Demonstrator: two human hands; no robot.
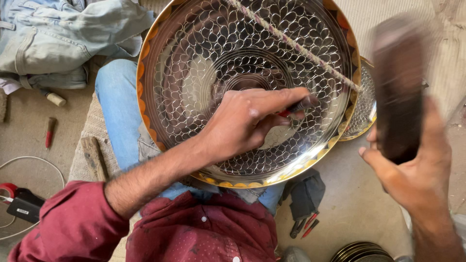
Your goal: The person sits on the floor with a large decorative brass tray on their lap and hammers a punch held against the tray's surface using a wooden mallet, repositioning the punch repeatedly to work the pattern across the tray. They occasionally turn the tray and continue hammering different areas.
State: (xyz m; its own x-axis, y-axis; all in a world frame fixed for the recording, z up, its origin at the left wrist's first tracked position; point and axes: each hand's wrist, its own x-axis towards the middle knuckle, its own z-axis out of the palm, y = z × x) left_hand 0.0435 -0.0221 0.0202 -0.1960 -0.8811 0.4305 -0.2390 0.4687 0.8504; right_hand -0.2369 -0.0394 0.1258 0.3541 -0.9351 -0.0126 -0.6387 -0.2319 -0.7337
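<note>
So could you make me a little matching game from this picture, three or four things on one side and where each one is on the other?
Things:
1. engraved metal plate
2. dark wooden block
3. thin tool
4. pliers

Places:
A. on the floor by the knee
B. in the left hand, tip on the plate
C. resting on the lap
D. raised in the right hand

Pairs: 1-C, 2-D, 3-B, 4-A
</note>
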